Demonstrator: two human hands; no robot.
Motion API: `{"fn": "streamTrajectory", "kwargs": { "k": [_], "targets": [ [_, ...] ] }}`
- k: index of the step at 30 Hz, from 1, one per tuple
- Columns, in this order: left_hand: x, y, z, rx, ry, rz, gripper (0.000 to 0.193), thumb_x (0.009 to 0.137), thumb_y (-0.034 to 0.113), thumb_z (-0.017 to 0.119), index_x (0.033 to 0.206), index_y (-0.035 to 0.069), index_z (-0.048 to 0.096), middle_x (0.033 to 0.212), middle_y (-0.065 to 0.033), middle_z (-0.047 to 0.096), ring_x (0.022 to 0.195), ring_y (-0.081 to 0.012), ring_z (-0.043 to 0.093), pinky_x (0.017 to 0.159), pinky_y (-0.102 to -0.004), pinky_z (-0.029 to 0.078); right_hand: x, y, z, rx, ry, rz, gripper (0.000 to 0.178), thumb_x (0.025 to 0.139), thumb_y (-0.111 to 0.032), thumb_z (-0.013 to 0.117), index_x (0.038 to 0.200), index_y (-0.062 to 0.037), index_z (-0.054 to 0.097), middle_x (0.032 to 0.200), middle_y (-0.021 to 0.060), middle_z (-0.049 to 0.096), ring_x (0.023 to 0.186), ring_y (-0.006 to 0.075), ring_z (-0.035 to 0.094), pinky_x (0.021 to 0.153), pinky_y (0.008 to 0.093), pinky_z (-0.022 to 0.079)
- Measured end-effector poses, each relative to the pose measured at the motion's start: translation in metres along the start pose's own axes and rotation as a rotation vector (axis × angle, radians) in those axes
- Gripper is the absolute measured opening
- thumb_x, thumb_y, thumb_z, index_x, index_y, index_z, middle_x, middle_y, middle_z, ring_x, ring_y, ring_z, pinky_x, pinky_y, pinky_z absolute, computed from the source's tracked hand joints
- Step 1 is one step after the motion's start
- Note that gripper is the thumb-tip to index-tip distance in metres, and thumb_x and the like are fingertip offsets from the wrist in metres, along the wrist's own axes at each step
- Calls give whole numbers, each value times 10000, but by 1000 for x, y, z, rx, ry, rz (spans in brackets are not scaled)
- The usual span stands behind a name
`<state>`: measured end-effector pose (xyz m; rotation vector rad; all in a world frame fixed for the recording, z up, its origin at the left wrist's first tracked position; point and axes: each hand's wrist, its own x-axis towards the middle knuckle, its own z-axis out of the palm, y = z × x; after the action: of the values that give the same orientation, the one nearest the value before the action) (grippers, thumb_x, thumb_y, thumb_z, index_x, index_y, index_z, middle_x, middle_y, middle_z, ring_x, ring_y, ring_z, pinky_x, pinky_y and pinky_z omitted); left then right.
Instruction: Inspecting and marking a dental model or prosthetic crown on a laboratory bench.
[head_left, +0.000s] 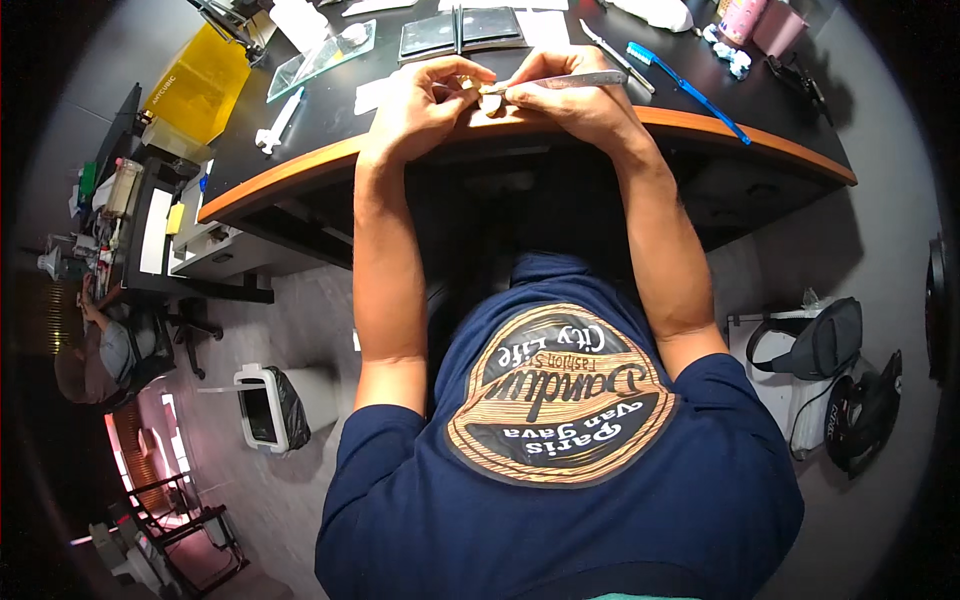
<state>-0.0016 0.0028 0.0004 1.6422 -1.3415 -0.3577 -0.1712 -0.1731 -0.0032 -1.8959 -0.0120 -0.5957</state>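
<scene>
At the table's front edge, my left hand [425, 105] is closed, with its fingertips pinched on a small pale-yellow piece [490, 103], partly hidden by the fingers. My right hand [575, 100] is closed round a slim metal tool with a flat handle [590, 78]. The handle points out to the right, while the tip lies at the yellow piece between both hands. Whether the tip touches it cannot be made out. Both wrists are close to the table's wooden edge [690, 120].
Beyond my hands lies a black two-part case [460, 32]. To the left are a glass plate [325, 58], a syringe [280, 122] and a yellow box [200, 85]. A blue brush [690, 93] and a thin knife-like tool [617, 57] lie right. A bin [255, 408] stands on the floor.
</scene>
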Motion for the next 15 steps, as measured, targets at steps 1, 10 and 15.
{"fn": "streamTrajectory", "kwargs": {
  "k": [1,10,15],
  "targets": [
    [3,-3,1,2,2,5,218,973,107,719,1184,83,766,907,-2,724,795,-55,616,720,-216,498,1,2,-2,-15,17,25,160,906,-114,804,946,32,753,951,129,784,871,130,733,801,257,588],
    [3,-5,2,17,8,79,219,973,105,727,1186,69,760,921,-7,727,788,-50,615,700,-218,500,2,5,0,-2,5,-94,183,909,-184,814,960,-11,788,859,113,766,781,131,734,702,276,601],
    [3,-6,1,-3,-20,0,229,973,112,723,1196,66,751,975,-26,749,831,-78,654,748,-250,540,2,2,0,-8,26,-54,194,907,-194,820,966,-12,790,863,104,767,778,130,734,695,277,604]
  ]
}}
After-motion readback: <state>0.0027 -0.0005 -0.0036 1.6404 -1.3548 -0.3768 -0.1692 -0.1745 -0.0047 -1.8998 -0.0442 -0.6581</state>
